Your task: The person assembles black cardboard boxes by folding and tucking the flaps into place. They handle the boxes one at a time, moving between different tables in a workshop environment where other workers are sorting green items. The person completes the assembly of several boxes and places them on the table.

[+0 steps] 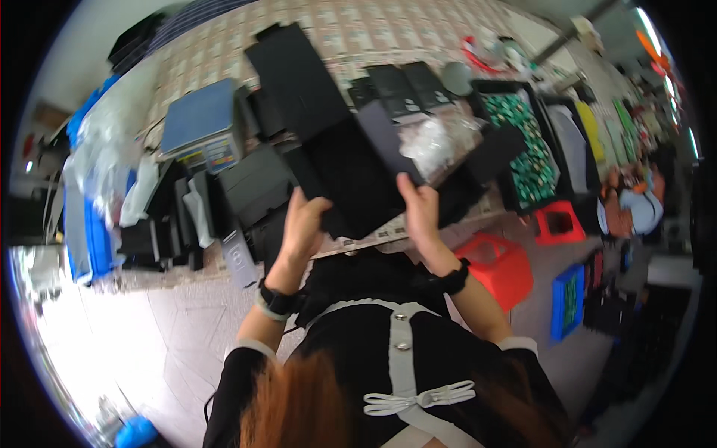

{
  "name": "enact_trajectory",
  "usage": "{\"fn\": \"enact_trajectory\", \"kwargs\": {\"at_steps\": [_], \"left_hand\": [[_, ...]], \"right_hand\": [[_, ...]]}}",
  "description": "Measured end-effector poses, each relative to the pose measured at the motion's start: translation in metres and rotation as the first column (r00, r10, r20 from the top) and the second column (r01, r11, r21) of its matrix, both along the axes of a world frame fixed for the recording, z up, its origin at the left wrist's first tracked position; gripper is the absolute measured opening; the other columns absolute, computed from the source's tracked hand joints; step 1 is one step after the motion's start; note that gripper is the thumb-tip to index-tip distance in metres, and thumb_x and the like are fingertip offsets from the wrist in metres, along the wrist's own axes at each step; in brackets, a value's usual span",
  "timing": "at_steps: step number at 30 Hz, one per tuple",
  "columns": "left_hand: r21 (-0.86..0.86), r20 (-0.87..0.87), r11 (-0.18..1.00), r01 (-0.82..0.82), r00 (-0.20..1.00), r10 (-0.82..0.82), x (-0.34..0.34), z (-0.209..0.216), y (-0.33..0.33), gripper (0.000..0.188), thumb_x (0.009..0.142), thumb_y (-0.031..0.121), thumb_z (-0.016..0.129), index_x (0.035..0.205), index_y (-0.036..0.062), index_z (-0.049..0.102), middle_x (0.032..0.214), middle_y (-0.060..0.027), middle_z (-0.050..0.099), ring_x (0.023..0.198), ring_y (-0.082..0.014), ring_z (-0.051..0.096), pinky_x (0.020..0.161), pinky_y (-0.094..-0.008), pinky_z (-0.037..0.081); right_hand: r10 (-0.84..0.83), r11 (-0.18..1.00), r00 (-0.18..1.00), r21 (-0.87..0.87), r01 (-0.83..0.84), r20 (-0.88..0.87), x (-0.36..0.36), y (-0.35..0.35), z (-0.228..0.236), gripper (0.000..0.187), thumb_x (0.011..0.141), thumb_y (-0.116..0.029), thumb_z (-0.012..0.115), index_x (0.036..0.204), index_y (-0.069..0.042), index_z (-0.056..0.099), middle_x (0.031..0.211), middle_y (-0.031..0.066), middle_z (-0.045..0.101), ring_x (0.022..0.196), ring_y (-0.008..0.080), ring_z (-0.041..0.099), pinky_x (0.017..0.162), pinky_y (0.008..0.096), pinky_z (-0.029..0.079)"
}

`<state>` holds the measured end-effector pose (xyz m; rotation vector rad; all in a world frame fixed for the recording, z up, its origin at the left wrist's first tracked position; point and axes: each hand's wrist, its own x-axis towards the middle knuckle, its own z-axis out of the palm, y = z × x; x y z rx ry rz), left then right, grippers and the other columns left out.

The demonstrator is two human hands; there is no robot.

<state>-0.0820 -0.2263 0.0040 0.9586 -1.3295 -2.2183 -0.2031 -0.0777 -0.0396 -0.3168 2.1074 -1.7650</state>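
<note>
Obstacles: scale (pixel 200 112) left of black box (pixel 345 168), crumpled plastic (pixel 429 148) right | passage: far tabletop (pixel 388 33), seemingly

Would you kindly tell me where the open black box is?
In the head view, the open black box is near centre, between the left hand and right hand, left of the crumpled plastic.

No readable text; pale marks (pixel 239 261) on a grey box (pixel 233 245)

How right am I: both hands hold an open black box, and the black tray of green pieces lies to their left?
The side is wrong: the head view shows the black tray of green pieces to the hands' right. The left hand and right hand do hold the open black box.
</note>
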Motion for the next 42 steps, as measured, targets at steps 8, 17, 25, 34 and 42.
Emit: {"fn": "enact_trajectory", "kwargs": {"at_steps": [8, 17, 25, 34, 42], "left_hand": [[0.128, -0.024, 0.975, -0.182, 0.982, 0.186, 0.022, -0.022, -0.033, 0.036, 0.086, 0.004, 0.043, 0.122, -0.0005, 0.039, 0.112, -0.0143, 0.052, 0.1, -0.0258, 0.054, 0.085, -0.0377, 0.047], [0.016, 0.013, 0.995, -0.096, 0.995, 0.096, -0.007, -0.029, -0.011, 0.04, 0.084, 0.002, 0.044, 0.124, 0.0009, 0.038, 0.112, -0.0117, 0.051, 0.101, -0.0225, 0.05, 0.091, -0.0335, 0.041], [0.209, -0.074, 0.94, 0.271, 0.962, -0.261, -0.042, 0.037, 0.07, 0.046, 0.082, -0.002, 0.039, 0.128, 0.0003, 0.033, 0.118, -0.0114, 0.046, 0.106, -0.0217, 0.048, 0.09, -0.032, 0.039], [0.021, -0.109, 0.954, 0.301, 0.949, -0.297, -0.008, 0.044, 0.187, 0.024, 0.077, 0.001, 0.052, 0.102, -0.0005, 0.053, 0.091, -0.0064, 0.058, 0.084, -0.0169, 0.057, 0.074, -0.0266, 0.047], [0.037, -0.113, 0.805, 0.592, 0.803, -0.585, 0.025, 0.023, 0.319, 0.044, 0.081, -0.004, 0.039, 0.125, -0.0021, 0.039, 0.116, -0.0128, 0.05, 0.102, -0.0234, 0.052, 0.087, -0.033, 0.043]], "right_hand": [[0.533, 0.821, 0.691, 0.098, -0.563, -0.488, 0.018, 0.004, 0.024, 0.067, 0.08, -0.031, 0.061, 0.131, 0.0, 0.029, 0.134, 0.0216, 0.027, 0.125, 0.0346, 0.028, 0.101, 0.0374, 0.026], [0.311, 0.48, 0.87, 0.853, 0.204, -0.383, -0.009, 0.106, -0.118, 0.037, 0.07, -0.021, 0.065, 0.101, -0.005, 0.052, 0.097, 0.0098, 0.06, 0.114, 0.0308, 0.042, 0.096, 0.0636, 0.017], [0.006, 0.785, 0.793, 0.495, 0.374, -0.609, 0.021, 0.168, -0.046, 0.013, 0.073, -0.006, 0.061, 0.085, -0.006, 0.057, 0.082, 0.0094, 0.057, 0.084, 0.028, 0.052, 0.077, 0.0418, 0.04], [0.085, 0.717, 0.557, 0.439, 0.541, -0.826, 0.145, 0.321, 0.015, 0.022, 0.063, -0.002, 0.06, 0.084, -0.007, 0.061, 0.08, 0.0045, 0.056, 0.09, 0.0223, 0.053, 0.091, 0.0459, 0.038], [0.063, 0.586, 0.457, 0.404, 0.703, -0.887, 0.265, 0.458, 0.045, 0.02, 0.064, -0.005, 0.058, 0.084, -0.008, 0.061, 0.082, 0.0044, 0.056, 0.095, 0.0218, 0.053, 0.086, 0.0381, 0.045]]}}
